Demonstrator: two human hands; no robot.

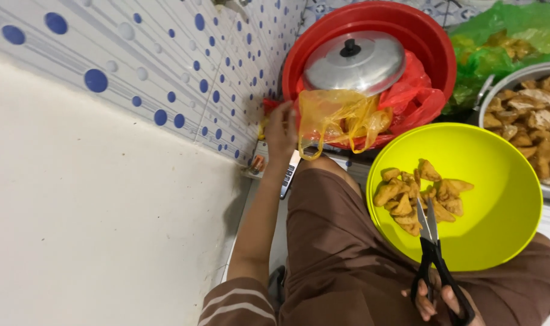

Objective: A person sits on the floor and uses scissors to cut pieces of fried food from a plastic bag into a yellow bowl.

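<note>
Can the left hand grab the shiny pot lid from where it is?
Probably yes. The left hand is already at the yellow plastic bag on the red basin, and the lid lies uncovered just beyond it.

Single head view, steeply downward, close over lap and floor.

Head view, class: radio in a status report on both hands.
Left hand grips yellow plastic bag at red basin. Right hand holds black scissors over yellow bowl. Nothing obstructing.
</note>
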